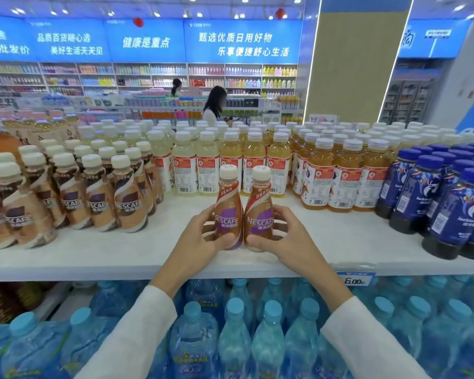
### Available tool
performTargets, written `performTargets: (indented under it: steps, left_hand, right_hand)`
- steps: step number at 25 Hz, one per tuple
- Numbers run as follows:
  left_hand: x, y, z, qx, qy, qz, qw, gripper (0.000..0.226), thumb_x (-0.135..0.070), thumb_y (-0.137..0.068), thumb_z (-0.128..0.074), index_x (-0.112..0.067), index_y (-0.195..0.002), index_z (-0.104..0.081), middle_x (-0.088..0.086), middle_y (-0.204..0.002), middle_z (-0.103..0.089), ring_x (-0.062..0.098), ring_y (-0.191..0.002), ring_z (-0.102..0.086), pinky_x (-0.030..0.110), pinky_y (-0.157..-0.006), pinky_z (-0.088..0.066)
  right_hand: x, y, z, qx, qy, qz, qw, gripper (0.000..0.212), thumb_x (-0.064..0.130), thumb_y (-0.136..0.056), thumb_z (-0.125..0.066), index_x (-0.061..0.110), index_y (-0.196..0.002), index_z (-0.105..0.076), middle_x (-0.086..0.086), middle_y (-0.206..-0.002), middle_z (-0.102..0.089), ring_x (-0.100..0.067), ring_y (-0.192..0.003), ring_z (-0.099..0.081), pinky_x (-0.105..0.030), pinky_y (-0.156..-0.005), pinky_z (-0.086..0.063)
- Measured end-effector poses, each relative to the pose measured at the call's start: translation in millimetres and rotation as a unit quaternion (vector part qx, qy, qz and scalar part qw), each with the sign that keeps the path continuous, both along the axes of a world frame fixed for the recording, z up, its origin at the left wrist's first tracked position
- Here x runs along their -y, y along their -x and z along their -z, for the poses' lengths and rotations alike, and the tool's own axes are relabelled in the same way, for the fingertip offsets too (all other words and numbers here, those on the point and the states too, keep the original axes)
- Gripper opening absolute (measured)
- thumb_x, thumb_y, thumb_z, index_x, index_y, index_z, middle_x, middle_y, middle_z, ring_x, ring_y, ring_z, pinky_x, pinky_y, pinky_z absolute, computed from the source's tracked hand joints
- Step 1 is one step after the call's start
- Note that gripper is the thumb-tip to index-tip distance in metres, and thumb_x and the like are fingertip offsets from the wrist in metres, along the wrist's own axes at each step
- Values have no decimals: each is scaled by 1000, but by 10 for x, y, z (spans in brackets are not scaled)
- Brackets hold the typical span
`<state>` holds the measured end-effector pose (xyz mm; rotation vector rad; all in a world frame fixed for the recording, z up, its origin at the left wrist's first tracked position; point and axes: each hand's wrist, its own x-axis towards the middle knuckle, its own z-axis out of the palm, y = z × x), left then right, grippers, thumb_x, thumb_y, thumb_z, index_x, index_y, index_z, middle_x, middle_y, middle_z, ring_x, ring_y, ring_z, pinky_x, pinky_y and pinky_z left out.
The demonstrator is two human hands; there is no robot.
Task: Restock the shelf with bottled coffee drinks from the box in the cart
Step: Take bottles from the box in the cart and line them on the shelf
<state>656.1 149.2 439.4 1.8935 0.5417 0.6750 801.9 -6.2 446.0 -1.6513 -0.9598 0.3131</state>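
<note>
Sitting far left on shelf (121, 258): stocked coffee row (93, 201). Left hand (200, 236) fingers wrapped round left coffee bottle (228, 209). Right coffee bottle (259, 212) touching it, gripped by right hand (288, 239). Both upright, shelf centre. Blue bottles (443, 203) far right.

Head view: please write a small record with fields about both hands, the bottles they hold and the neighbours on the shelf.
left hand: grips left Nescafe bottle
right hand: grips right Nescafe bottle
bottles: upright, side by side, over white shelf
to the left: Nescafe bottle rows
behind: pale and amber drink bottles
to the right: dark blue bottles
below: water bottles
</note>
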Motion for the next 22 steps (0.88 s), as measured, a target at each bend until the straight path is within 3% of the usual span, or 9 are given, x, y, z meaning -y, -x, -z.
performTargets:
  steps: [2, 4, 9, 13, 17, 19, 22]
  left_hand:
    - [110, -16, -10, 18, -14, -59, 998, 72, -30, -73, -90, -31, -133, -50, -14, -120, -63, 4, -105, -64, 18, -84, -54]
    - [192, -29, -4, 29, -22, -104, 994, 66, -33, -70, -92, -30, -122, -53, -18, -112, -64, -1, -96, -64, 11, -72, -50]
    - [57, -80, -27, 5, -33, -135, 990, 58, -32, -77, -87, -29, -125, -55, -17, -111, -63, -3, -91, -62, 8, -71, -43]
    - [-458, -188, -167, -14, -39, -154, 987, 59, -26, -80, -85, -22, -133, -58, -6, -124, -67, 13, -108, -63, 30, -94, -51]
    - [-906, -328, -263, -22, -45, -162, 985, 59, -16, -81, -83, -15, -135, -60, 3, -122, -68, 15, -103, -60, 29, -91, -46]
    - [-1019, -419, -231, -18, -53, -177, 983, 58, -17, -81, -83, -18, -134, -61, 2, -122, -70, 16, -106, -63, 31, -95, -47]
    - [-1180, -555, -79, -17, -79, -204, 976, 59, -31, -78, -84, -26, -132, -62, -2, -123, -70, 19, -111, -66, 45, -100, -53]
  right_hand:
    - [19, 34, 5, -3, -17, 12, 1000, 68, 23, -73, -89, 27, -131, -54, 14, -120, -64, -3, -107, -63, -11, -77, -52]
    - [27, 79, 21, -1, -25, 40, 999, 65, 20, -72, -89, 30, -128, -57, 18, -116, -65, 1, -102, -63, -7, -74, -50]
    - [-251, 91, -13, 5, -10, 63, 998, 62, 25, -73, -89, 33, -124, -55, 21, -111, -63, 3, -96, -62, -9, -72, -48]
    - [-965, -65, -91, 7, 5, 46, 999, 63, 20, -74, -88, 24, -127, -53, 9, -113, -63, -11, -100, -64, -13, -75, -48]
    - [-1564, -231, -16, -11, -25, 72, 997, 60, 17, -73, -87, 26, -122, -53, 5, -115, -65, -13, -105, -64, -36, -96, -54]
    - [-1727, -275, 9, -14, -30, 74, 997, 62, 16, -76, -86, 22, -127, -53, 2, -121, -65, -13, -107, -62, -39, -101, -52]
    - [-1826, -323, 50, -12, -40, 70, 997, 63, 17, -78, -84, 22, -133, -52, 5, -121, -64, -13, -108, -61, -40, -101, -52]
